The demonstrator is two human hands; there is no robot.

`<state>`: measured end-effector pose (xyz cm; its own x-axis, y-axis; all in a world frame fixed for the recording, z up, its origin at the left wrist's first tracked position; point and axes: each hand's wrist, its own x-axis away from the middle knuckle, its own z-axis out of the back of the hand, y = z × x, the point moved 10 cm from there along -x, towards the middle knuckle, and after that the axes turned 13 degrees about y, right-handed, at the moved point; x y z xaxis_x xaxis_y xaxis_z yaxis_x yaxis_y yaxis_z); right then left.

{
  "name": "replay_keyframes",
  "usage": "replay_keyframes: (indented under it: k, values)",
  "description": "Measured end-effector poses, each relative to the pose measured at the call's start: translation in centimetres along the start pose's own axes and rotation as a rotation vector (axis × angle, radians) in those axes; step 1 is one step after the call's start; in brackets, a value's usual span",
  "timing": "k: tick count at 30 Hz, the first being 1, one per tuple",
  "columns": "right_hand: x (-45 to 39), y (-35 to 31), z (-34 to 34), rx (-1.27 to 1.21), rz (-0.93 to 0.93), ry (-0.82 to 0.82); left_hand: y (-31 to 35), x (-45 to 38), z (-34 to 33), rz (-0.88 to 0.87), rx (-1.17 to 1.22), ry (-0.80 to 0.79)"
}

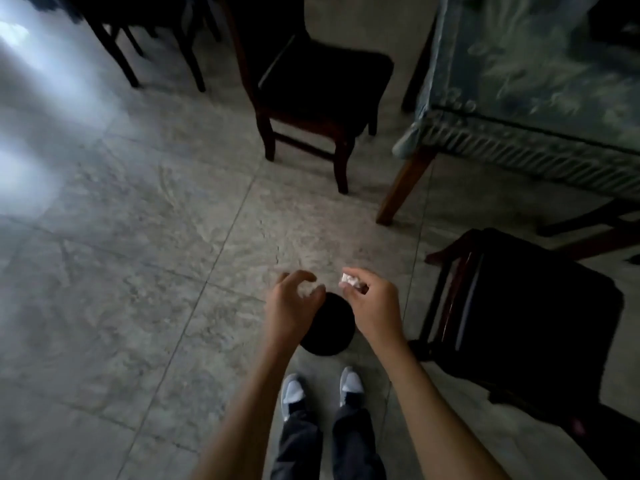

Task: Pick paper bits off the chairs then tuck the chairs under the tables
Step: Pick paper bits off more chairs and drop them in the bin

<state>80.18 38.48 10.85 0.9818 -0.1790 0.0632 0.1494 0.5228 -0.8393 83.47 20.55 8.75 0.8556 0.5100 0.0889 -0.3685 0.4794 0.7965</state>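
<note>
Nearest the camera, at the bottom edge, two light shoes (322, 389) and dark trouser legs stand on a grey tiled floor (138, 271). Both bare forearms reach forward and down from there. Left hand (291, 303): fingers spread and curled, thumb and fingers apart, holding nothing that can be made out. Right hand (372, 306): thumb and fingertips pinched together on a small crumpled white paper bit (349, 279), which sits at the fingertips, off any chair. Both hands hover over a round black object (329, 327) on the floor just ahead of the shoes; it looks like a bin seen from above, though the dim light makes that uncertain. Paper bit lies above the far right rim of it. Near right: a dark wooden chair (526, 323) with black seat, pulled out, standing apart from the table; its seat shows no paper that can be seen in the gloom. Farther right: a table (405, 188) on brown wooden legs, covered by a blue-green patterned tablecloth (536, 81) with a pleated skirt. Far centre: a second dark chair (322, 84), black seat, also out from the table, set just beside its left corner. Far left, top edge: legs of more dark furniture (121, 53), blurred. Bright glare washes the floor at the far left.
</note>
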Motion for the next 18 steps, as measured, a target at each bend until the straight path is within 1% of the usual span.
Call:
replay_keyframes:
  k: [5,10,13,18]
  values:
    - [-1.2,8.8,-5.5,0.022,-0.099,-0.039,-7.1,-1.5,-6.0,0.064,-0.013,-0.009]
    - [-1.7,19.6,-11.8,0.029,-0.241,-0.082,-16.4,-1.2,-14.1,0.172,-0.015,-0.053]
    - [-1.3,25.7,-15.3,0.043,-0.297,-0.100,-22.3,-0.2,-18.7,0.266,0.002,-0.090]
    - [-0.5,34.6,-20.1,0.046,-0.372,-0.111,-30.9,0.7,-24.0,0.481,0.144,-0.091]
